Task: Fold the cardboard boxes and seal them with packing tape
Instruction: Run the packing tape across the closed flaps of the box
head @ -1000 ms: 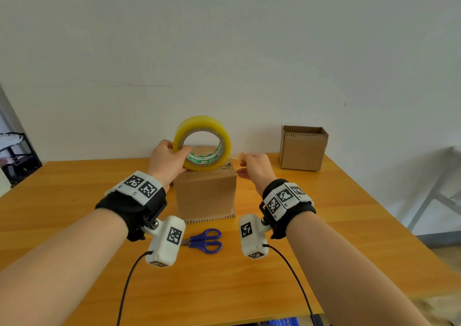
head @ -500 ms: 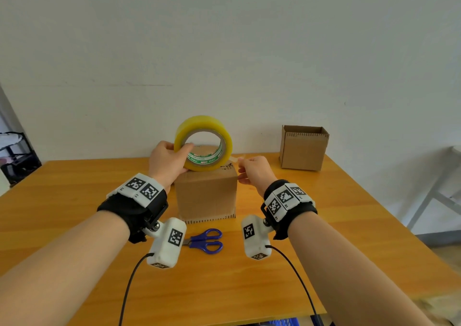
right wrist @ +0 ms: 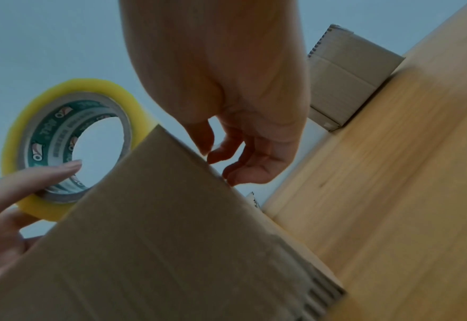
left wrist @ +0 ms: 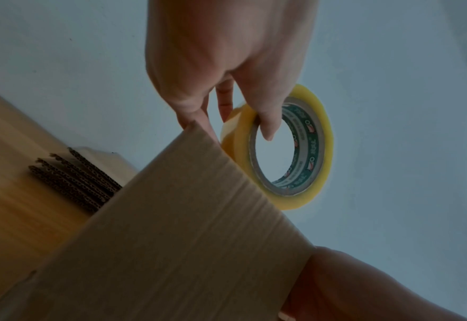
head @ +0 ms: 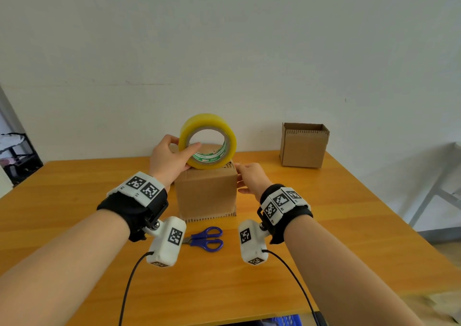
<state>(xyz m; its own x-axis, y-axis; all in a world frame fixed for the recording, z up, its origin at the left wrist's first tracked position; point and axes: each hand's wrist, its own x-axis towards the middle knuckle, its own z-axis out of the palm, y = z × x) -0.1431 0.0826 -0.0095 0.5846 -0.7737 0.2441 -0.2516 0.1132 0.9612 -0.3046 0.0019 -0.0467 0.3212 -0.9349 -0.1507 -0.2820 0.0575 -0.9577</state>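
A closed cardboard box [head: 205,193] stands on the wooden table [head: 74,188] in front of me. On its top stands a yellow packing tape roll [head: 199,123] upright on its edge. My left hand [head: 174,156] grips the roll, thumb through the core and fingers behind it; the left wrist view shows the roll [left wrist: 327,134] and the box [left wrist: 185,239]. My right hand [head: 243,176] is at the box's upper right edge, thumb and fingers curled together as if pinching the clear tape end, which barely shows. In the right wrist view its fingertips [right wrist: 226,156] touch the box [right wrist: 157,239] edge.
Blue-handled scissors [head: 207,235] lie just in front of the box, between my wrists. An open-topped cardboard box [head: 303,148] stands at the back right by the wall. Several flat cardboard pieces [left wrist: 70,180] lie stacked behind the box on the left. The table's right edge is near.
My right hand has moved left and down, from beside the roll to the box's upper right edge. The left hand still holds the roll on the box top.
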